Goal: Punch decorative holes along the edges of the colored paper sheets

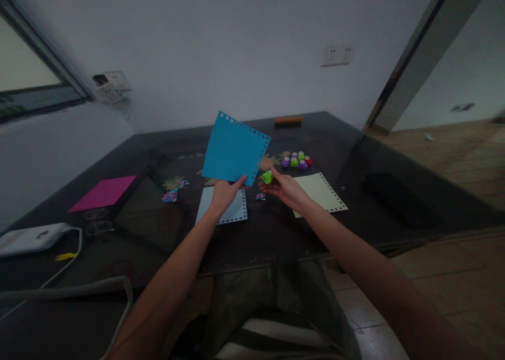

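My left hand point(225, 193) pinches the lower corner of a bright blue paper sheet point(233, 150) and holds it up above the dark table point(276, 228). Small punched holes run along the sheet's edges. My right hand point(284, 187) is closed around a small green paper punch point(267, 177), just right of the sheet's lower corner. A pale blue punched sheet point(232, 210) lies flat under my left hand. Right of my right hand lies a cream punched sheet point(321, 192).
Several small purple, green and red punches point(296, 160) cluster behind my right hand. Paper confetti point(172, 191) lies to the left, a magenta sheet point(103, 193) further left, and a white device with a cable point(31, 238) sits near the front left edge. An orange block point(288, 120) rests at the back.
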`<act>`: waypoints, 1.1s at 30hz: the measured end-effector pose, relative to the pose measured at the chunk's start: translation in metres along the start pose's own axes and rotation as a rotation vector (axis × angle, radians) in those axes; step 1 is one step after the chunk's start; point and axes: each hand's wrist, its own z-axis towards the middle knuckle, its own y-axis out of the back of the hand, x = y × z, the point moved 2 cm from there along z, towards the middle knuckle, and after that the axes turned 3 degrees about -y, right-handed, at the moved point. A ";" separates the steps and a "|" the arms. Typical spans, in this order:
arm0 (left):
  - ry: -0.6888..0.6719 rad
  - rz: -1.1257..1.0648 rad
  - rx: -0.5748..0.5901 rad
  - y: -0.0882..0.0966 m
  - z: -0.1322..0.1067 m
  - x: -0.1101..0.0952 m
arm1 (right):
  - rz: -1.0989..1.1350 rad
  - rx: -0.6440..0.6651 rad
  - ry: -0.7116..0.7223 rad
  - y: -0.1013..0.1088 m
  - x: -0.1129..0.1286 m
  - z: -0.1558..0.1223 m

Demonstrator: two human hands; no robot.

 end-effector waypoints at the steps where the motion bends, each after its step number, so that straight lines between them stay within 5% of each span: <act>1: 0.003 -0.007 0.006 0.000 0.000 0.000 | 0.008 -0.005 -0.010 0.001 0.000 0.000; 7: -0.006 0.051 -0.005 0.001 0.001 0.002 | -0.096 -0.036 -0.006 0.001 0.000 0.001; 20: 0.026 0.023 0.004 0.000 0.001 0.000 | -0.943 -0.043 0.209 0.007 0.001 0.005; 33: 0.040 0.008 0.001 0.001 0.000 -0.005 | -0.909 -0.040 0.300 0.002 0.005 0.000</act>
